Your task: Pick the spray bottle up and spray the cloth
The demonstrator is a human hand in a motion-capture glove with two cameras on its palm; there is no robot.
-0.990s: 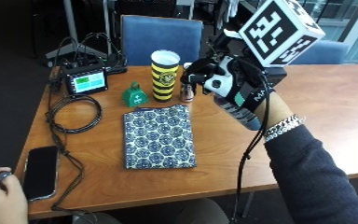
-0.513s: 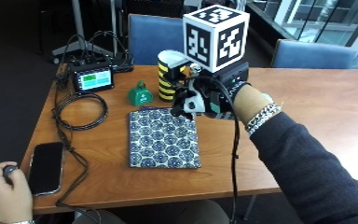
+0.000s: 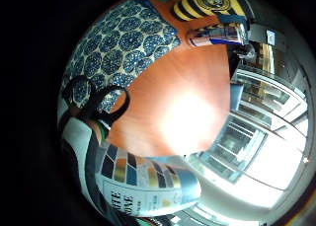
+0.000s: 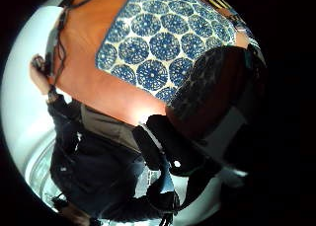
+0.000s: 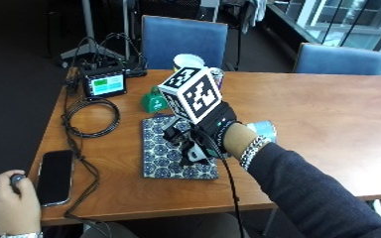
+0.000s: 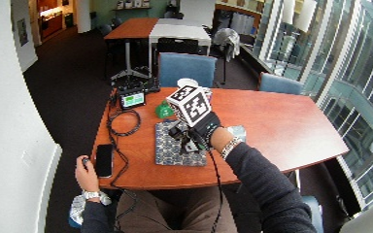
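Your gloved right hand [image 5: 210, 133] is curled round the spray bottle with the white label and coloured stripes [image 3: 148, 182]. It holds the bottle above the blue-and-white patterned square cloth [image 5: 162, 161], over the cloth's edge furthest from the coiled cable. The bottle's pale end [image 5: 264, 130] shows just past your wrist, off the cloth on that same side. From the thumb-side palm view the cloth fills much of the picture, so your palm is close above it; I cannot tell whether the nozzle touches it. Your bare left hand [image 5: 9, 198] rests at the table's near edge, well apart from the cloth, fingers curled on a small dark object.

The cloth lies flat on a reddish-brown wooden table [image 5: 322, 109]. Two blue upholstered chairs [image 5: 184, 37] stand at the table's far side from the cloth, and tall windows run along the room beyond them.

Behind the cloth stand a small green bell-shaped object [image 5: 152, 100], a yellow-and-black striped cup [image 3: 207, 1] and a shiny metal can [image 3: 217, 36]. On the cloth's other side are a small monitor with a green screen [image 5: 104, 85], a coiled black cable [image 5: 91, 116] and a black phone [image 5: 55, 176] near your left hand. Your hand hides part of the cloth.
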